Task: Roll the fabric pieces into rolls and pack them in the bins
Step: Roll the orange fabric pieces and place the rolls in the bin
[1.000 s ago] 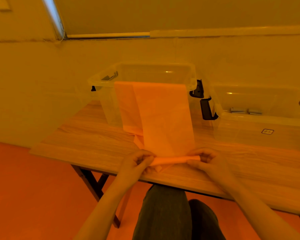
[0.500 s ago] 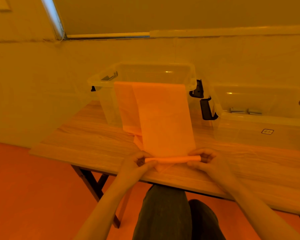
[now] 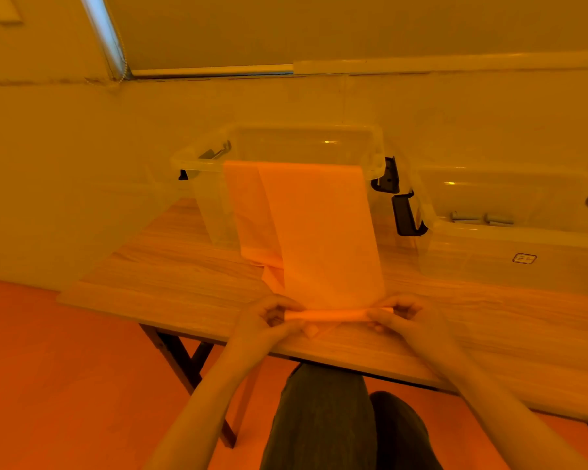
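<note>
A: Where's the fabric strip?
B: Draped over the front rim of the left clear bin; runs down onto the wooden table; near end wound into a thin roll at the table's front edge.
A: Hands?
B: Left hand pinches the roll's left end; right hand pinches the right end; both w/ fingers curled round it.
A: Other bin?
B: Second clear bin sits to the right, just beside the first.

A plain indoor workroom: a folding wooden table stands against a bare wall, with clear bins on it, under a window blind.
</note>
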Action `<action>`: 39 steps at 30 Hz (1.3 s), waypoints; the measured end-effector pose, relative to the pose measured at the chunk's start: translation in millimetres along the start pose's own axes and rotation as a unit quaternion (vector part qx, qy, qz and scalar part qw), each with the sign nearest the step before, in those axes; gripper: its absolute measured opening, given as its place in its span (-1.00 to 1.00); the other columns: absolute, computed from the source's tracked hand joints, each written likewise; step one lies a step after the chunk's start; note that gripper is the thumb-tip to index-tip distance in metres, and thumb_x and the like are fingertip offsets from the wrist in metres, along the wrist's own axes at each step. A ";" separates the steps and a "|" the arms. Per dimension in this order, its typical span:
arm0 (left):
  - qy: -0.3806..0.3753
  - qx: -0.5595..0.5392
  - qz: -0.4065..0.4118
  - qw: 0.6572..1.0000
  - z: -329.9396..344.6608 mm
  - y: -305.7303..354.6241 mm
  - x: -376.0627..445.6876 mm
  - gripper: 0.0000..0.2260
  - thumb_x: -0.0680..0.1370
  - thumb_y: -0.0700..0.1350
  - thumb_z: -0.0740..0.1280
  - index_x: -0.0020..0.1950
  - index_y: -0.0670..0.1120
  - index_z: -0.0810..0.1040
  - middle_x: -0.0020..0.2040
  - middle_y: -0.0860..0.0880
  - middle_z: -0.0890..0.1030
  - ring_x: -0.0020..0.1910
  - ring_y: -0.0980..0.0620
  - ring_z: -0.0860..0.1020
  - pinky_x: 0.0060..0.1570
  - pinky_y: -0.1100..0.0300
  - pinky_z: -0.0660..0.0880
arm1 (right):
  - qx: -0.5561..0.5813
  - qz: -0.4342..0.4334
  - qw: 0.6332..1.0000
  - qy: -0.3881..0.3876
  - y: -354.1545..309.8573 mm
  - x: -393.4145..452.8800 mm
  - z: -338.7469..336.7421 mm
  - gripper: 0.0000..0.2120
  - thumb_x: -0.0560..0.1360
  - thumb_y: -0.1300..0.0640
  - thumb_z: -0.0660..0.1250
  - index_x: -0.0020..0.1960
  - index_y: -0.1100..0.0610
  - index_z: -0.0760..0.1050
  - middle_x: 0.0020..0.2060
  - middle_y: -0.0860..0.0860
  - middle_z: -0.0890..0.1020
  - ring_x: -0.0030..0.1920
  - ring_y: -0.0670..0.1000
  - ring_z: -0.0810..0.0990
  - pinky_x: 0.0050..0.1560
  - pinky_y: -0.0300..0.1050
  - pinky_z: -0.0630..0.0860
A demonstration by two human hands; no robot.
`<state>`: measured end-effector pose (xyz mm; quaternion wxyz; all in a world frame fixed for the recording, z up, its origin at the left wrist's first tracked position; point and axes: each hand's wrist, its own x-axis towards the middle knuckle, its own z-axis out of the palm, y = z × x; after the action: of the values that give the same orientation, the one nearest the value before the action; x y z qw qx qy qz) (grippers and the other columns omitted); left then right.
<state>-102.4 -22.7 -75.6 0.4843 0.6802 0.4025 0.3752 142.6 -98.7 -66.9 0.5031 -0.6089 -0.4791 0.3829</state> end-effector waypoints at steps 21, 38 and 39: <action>0.008 0.010 0.012 1.000 2.4 -0.4 1.4 -0.90 0.33 -0.01 0.46 -0.18 0.14 0.65 -0.15 0.12 0.66 -0.14 0.11 0.60 -0.14 0.21 0.49 | 0.037 -0.003 0.999 -0.006 -2.9 -0.5 2.6 -0.80 0.31 0.14 0.47 -0.07 0.13 0.61 -0.24 0.02 0.69 -0.27 -0.03 0.66 -0.28 -0.29 0.54; 0.010 0.002 0.028 1.000 2.1 -0.2 2.1 -0.80 0.41 -0.11 0.46 -0.16 0.23 0.65 -0.11 0.17 0.66 -0.08 0.13 0.61 -0.07 0.24 0.50 | 0.035 0.002 0.999 -0.001 -1.7 0.3 1.2 -0.81 0.33 0.15 0.46 -0.06 0.10 0.62 -0.14 0.04 0.69 -0.19 0.03 0.67 -0.18 -0.20 0.59; 0.008 0.012 0.030 0.999 2.0 0.5 2.2 -0.79 0.43 -0.10 0.46 -0.15 0.27 0.64 -0.11 0.17 0.65 -0.08 0.14 0.60 -0.07 0.25 0.50 | 0.027 0.006 1.000 0.000 -1.8 -0.2 0.7 -0.80 0.31 0.13 0.48 -0.07 0.06 0.63 -0.12 -0.02 0.68 -0.17 -0.03 0.67 -0.16 -0.19 0.59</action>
<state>-99.6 -21.5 -75.4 0.4611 0.6946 0.3907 0.3901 141.5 -98.7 -65.3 0.5171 -0.5980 -0.4646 0.3990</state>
